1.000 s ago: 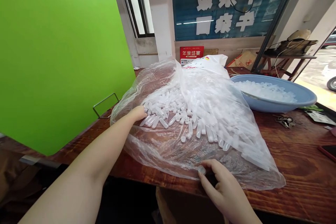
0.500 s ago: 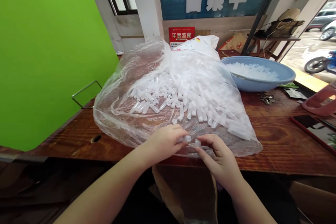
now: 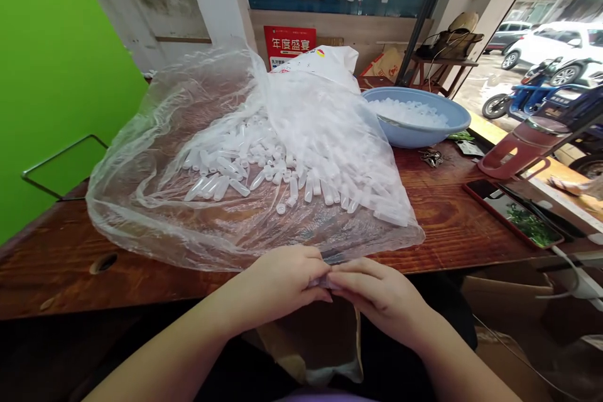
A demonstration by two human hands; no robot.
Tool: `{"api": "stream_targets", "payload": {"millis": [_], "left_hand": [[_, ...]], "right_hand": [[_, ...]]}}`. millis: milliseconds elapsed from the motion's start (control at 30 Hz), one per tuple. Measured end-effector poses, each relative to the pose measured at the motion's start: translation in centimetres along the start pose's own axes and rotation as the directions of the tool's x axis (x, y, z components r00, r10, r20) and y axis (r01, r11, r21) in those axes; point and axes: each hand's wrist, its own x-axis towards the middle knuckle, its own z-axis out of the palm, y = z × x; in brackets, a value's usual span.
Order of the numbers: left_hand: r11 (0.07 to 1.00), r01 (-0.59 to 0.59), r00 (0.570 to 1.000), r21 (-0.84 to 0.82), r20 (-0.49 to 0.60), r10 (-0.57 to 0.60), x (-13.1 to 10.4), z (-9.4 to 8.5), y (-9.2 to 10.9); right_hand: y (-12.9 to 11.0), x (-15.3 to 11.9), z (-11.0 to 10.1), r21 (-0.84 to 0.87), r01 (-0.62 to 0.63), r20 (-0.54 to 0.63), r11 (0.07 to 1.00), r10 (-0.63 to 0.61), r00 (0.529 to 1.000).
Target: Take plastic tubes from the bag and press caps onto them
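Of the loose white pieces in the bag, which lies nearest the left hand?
The piece at the front, its round end showing face-on; the others lie farther back or more to the right, away from the left hand.

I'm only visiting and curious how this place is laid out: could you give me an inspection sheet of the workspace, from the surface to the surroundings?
Surface: brown wooden table, a hole near its left front edge.
Job's things: clear plastic bag with many translucent tubes; blue basin of translucent pieces.
Clutter: keys, phone, pink cup.
Hands: left hand and right hand, fingers closed around a pale piece, mostly hidden.
Cables: white cable at right.
Surroundings: green panel left; white car outside, right.
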Motion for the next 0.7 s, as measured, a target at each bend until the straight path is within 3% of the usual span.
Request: {"api": "stream_targets", "payload": {"millis": [133, 267, 367, 533, 700], "left_hand": [[0.984, 0.061, 0.997, 0.167, -0.059, -0.052, 0.9, -0.3, -1.2], [0.996, 0.063, 0.993, 0.068, -0.106, -0.056, 1.4, -1.7, -2.7], [0.995, 0.096, 0.990, -0.027, -0.099, -0.098, 1.7, -2.0, -4.0], [0.943, 0.244, 0.947, -0.226, -0.156, -0.282, 2.7, -1.0, -6.0], [0.937, 0.200, 0.930, -0.286, -0.245, -0.273, 3.0, 1.0, -7.5]], "right_hand": [[0.5, 1.9, 1.0, 0.016, -0.172, -0.133, 0.985, 0.173, 0.976], [0.9, 3.9, 1.0, 0.096, -0.066, -0.253, 0.993, 0.088, 0.963], [0.9, 5.0, 0.5, 0.085, -0.053, -0.214, 0.995, 0.070, 0.974], [0.9, 6.5, 0.7, -0.011, -0.186, -0.160, 0.983, 0.182, 0.970], [1.4, 7.4, 1.7, -0.094, -0.219, -0.097, 0.971, 0.210, 0.973]]}}
